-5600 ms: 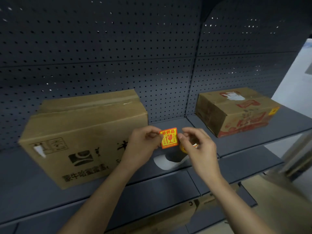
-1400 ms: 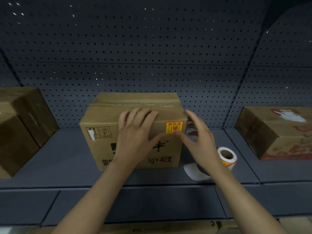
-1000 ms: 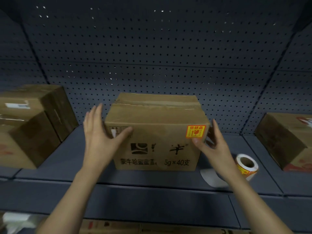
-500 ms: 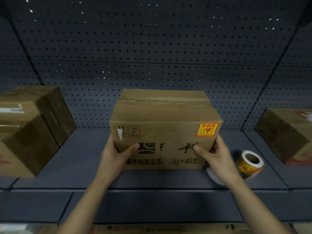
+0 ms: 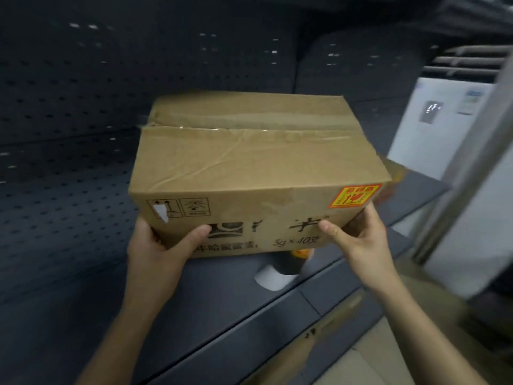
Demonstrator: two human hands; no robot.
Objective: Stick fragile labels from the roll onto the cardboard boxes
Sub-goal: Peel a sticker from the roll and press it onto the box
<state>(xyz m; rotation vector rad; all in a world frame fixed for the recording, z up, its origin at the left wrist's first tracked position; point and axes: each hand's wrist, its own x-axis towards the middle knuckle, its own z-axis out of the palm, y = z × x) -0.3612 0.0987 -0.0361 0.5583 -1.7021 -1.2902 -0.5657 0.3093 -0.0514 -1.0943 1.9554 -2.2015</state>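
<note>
A dark grey perforated back panel [image 5: 83, 107] rises behind the dark grey metal shelf [image 5: 222, 315], with a vertical seam where two panel sections meet toward the right. The shelf's front edge runs diagonally, lower at the left and higher at the right. Past its right end stands a white cabinet-like unit [image 5: 433, 126] with a small dark display, a pale sticker and louvred slats [image 5: 466, 62] at the top. A blurred pale upright post [image 5: 472, 190] crosses in front of it. A tan floor [image 5: 374, 362] shows below the shelf's front edge.
</note>
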